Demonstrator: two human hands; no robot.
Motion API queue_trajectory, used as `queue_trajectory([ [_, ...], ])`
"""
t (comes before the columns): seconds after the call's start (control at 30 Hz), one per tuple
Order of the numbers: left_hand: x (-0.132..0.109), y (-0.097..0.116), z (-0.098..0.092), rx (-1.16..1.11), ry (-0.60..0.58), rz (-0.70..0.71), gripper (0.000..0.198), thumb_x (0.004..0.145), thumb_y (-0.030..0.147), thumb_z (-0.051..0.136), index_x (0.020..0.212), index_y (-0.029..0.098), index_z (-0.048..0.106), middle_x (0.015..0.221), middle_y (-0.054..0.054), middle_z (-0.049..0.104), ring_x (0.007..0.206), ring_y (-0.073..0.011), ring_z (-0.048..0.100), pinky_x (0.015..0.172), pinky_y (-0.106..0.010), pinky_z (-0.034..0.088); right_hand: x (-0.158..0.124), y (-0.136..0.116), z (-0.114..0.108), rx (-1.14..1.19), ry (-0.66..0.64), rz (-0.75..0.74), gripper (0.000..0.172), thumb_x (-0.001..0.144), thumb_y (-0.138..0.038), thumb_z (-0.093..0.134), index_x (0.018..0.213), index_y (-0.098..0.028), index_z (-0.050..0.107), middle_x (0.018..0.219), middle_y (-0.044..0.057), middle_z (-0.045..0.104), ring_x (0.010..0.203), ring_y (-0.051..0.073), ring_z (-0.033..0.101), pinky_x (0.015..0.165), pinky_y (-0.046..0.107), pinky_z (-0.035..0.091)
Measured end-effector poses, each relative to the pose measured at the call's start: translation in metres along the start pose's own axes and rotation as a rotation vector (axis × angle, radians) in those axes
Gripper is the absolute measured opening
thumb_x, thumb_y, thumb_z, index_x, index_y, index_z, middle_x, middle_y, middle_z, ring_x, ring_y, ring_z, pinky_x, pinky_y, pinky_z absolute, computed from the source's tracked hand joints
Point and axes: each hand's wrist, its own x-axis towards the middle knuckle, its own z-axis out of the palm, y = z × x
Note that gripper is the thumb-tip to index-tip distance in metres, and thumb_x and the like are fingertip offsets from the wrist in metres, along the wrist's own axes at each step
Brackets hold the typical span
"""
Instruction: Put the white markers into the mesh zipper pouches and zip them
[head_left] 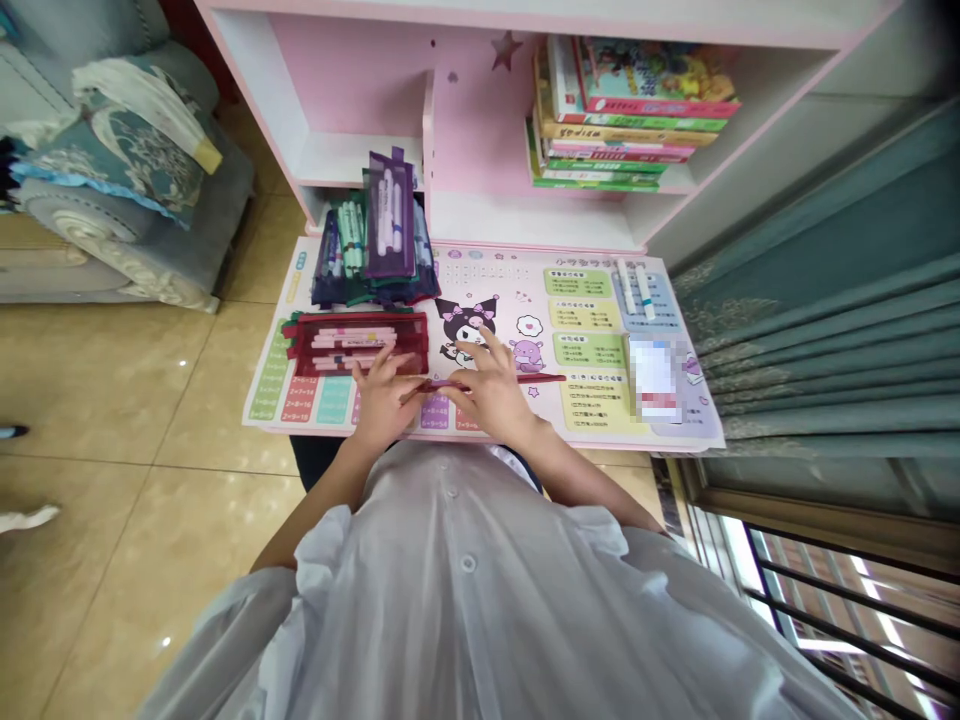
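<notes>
Both of my hands meet low over the desk's front edge, around a thin dark red strip [541, 379] that sticks out to the right. My left hand [386, 395] pinches its left end, with the other fingers raised over a red mesh pouch [409, 345] of pink markers. With thumb and fingertips, my right hand [495, 390] holds the strip's middle; its other fingers are spread. Whether the strip is a folded pouch or a cord is too small to tell. Behind the red pouch, a purple mesh pouch [390, 225] of markers lies on several other filled pouches.
On the right of the printed desk mat [517, 255] are two white markers [645, 290] and a blurred phone-like item [655, 378]. Stacked books [622, 130] fill part of the pink shelf [480, 215]. A curtain [810, 330] hangs at the right.
</notes>
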Motion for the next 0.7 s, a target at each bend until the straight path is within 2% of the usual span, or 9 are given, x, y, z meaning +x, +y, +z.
queue_trajectory([
  [0.17,-0.002,0.007,0.000,0.013,-0.026,0.005,0.012,0.087,0.033,0.069,0.087,0.031,0.080,0.134,-0.006,0.067,0.145,-0.0385,0.041,0.116,-0.072,0.013,0.022,-0.017,0.008,0.060,-0.108,0.074,0.026,0.093,-0.039,0.067,0.080,-0.022,0.081,0.139,0.011,0.064,0.149,0.040,0.035,0.117,0.066,0.032],
  [0.4,-0.005,0.008,0.001,0.027,-0.066,0.020,0.014,0.088,0.036,0.068,0.093,0.030,0.079,0.135,-0.007,0.066,0.145,-0.0386,0.040,0.114,-0.071,0.017,0.032,-0.021,0.008,0.171,-0.225,0.150,0.013,0.085,-0.030,0.073,0.076,-0.022,0.078,0.141,0.009,0.063,0.150,0.038,0.034,0.117,0.065,0.032],
  [0.53,-0.005,0.008,0.001,0.019,-0.081,0.068,0.020,0.091,0.041,0.064,0.086,0.027,0.078,0.135,-0.008,0.066,0.145,-0.0384,0.040,0.113,-0.070,0.018,0.030,-0.020,0.008,0.186,-0.204,0.157,0.010,0.081,-0.022,0.071,0.074,-0.022,0.077,0.140,0.009,0.064,0.151,0.037,0.035,0.118,0.064,0.031],
  [0.7,-0.005,0.005,0.000,0.029,-0.089,0.096,0.022,0.092,0.044,0.063,0.091,0.030,0.079,0.134,-0.007,0.066,0.145,-0.0379,0.040,0.113,-0.069,0.017,0.026,-0.014,0.010,0.240,-0.117,0.150,0.010,0.078,-0.021,0.071,0.068,-0.022,0.073,0.136,0.007,0.066,0.149,0.039,0.037,0.117,0.066,0.031],
])
